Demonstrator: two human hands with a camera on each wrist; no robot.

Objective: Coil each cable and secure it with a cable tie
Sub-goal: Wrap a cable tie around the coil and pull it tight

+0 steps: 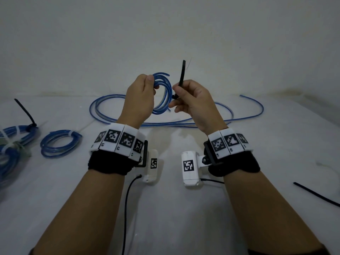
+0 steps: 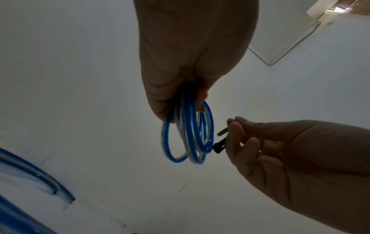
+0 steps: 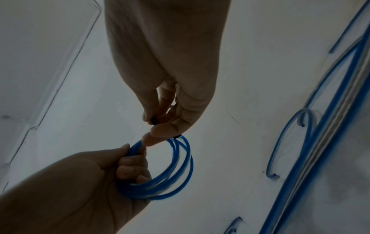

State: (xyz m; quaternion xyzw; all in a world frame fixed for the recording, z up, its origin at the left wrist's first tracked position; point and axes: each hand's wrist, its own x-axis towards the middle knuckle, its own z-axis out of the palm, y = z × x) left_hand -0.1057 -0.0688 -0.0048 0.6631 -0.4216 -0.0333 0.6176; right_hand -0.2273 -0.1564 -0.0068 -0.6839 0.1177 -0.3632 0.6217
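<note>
My left hand (image 1: 141,96) (image 2: 180,88) (image 3: 112,171) grips a small coil of blue cable (image 1: 164,92) (image 2: 192,136) (image 3: 176,171), held upright above the white table. My right hand (image 1: 191,100) (image 2: 260,142) (image 3: 168,114) pinches a black cable tie (image 1: 181,76) (image 2: 219,146) near its head end. The tie's strap sticks up past my fingers and its head sits right beside the coil's right edge. Whether the tie passes through the coil is hidden by my fingers.
A long loose blue cable (image 1: 184,122) (image 3: 330,126) sprawls over the white table (image 1: 184,208) behind my hands. A small tied coil (image 1: 58,144) and a larger tied bundle with a black tie (image 1: 16,137) lie at left. A spare black cable tie (image 1: 316,195) lies at right.
</note>
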